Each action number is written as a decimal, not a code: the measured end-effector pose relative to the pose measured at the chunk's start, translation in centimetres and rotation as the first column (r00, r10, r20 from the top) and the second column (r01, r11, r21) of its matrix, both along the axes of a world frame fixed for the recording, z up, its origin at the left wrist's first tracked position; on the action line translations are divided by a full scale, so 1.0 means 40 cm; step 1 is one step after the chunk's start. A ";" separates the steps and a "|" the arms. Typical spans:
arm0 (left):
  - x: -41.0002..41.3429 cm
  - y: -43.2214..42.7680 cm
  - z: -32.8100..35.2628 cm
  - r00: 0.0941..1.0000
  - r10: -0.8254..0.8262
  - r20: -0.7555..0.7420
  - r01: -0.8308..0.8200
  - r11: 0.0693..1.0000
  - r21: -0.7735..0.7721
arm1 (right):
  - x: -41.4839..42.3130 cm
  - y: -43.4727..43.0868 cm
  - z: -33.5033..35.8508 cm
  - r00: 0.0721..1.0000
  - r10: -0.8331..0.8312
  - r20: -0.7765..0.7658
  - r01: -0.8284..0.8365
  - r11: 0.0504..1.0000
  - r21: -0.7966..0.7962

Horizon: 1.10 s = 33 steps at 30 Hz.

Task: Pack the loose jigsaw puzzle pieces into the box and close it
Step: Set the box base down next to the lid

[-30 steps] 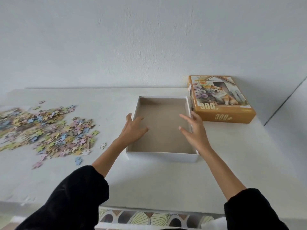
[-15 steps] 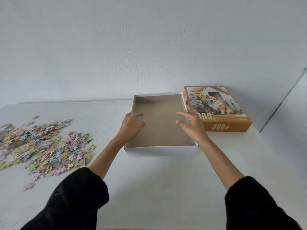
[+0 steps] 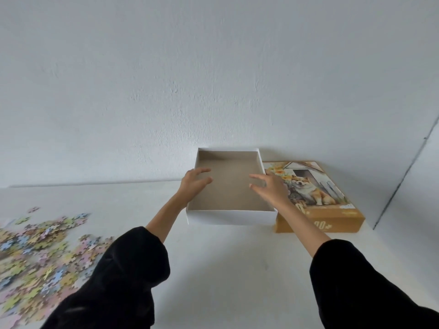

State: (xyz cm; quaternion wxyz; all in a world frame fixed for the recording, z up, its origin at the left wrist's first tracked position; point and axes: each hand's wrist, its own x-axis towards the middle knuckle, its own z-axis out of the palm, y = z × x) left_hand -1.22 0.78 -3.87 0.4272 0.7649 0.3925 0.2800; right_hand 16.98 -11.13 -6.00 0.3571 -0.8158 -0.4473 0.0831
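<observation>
Box [image 3: 231, 217] had slid back toward the wall [image 3: 213, 79] over the last second and lay open and empty, just beside the lid [image 3: 318, 193]; pieces [image 3: 42, 252] remained loose on the table [image 3: 225, 269], well to its left, so packing had not begun. Left hand [image 3: 193, 185] and right hand [image 3: 270, 188] reached over its side walls, fingers spread wide, clasping nothing.

On the orange cardboard box lid with the dog picture [image 3: 318, 186], I read only part of a pale number: "00" on its front side wall, the leading digit hidden behind my right forearm [image 3: 300, 225]. Another "0" shows at the top face's near corner. The small white print nearby is too blurred to read.
</observation>
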 end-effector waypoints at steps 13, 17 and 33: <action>0.016 0.026 -0.121 1.000 0.023 -0.006 -0.024 0.992 -0.126 | 0.017 0.018 -0.075 0.984 0.037 0.173 -0.004 0.982 -0.191; 0.014 0.033 -0.142 0.999 0.045 0.003 -0.044 0.991 -0.129 | 0.018 0.021 -0.084 0.976 0.042 0.214 -0.001 0.982 -0.187; 0.010 0.043 -0.130 0.987 0.073 -0.141 -0.052 0.988 0.148 | 0.014 0.015 -0.074 0.995 0.029 0.099 -0.027 0.999 -0.019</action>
